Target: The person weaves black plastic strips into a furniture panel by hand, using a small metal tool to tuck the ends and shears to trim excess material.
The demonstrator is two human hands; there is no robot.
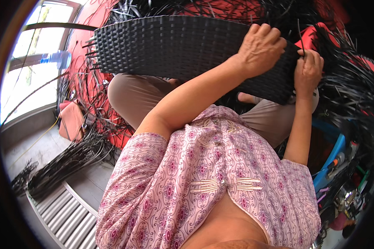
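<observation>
Across my crossed legs lies a long woven black panel point(166, 47), made of flat plastic-looking strips and curved along its far edge. Loose strip ends stick out at its left end. My left hand point(262, 50) reaches over to the panel's right part, its fingers curled down on the weave near the far edge; the fingertips are partly hidden. At the panel's right end, my right hand point(308, 72) is closed, with thumb and fingers pinching a thin black strip point(301, 35) that stands up above them.
Tangled black strips point(353, 87) spread over the red floor covering at the back and right. A bundle of strips point(70, 162) lies on the left, near a pink bag point(72, 120) and a slatted metal rack point(66, 216). A blue bin point(330, 159) with tools beside it sits right.
</observation>
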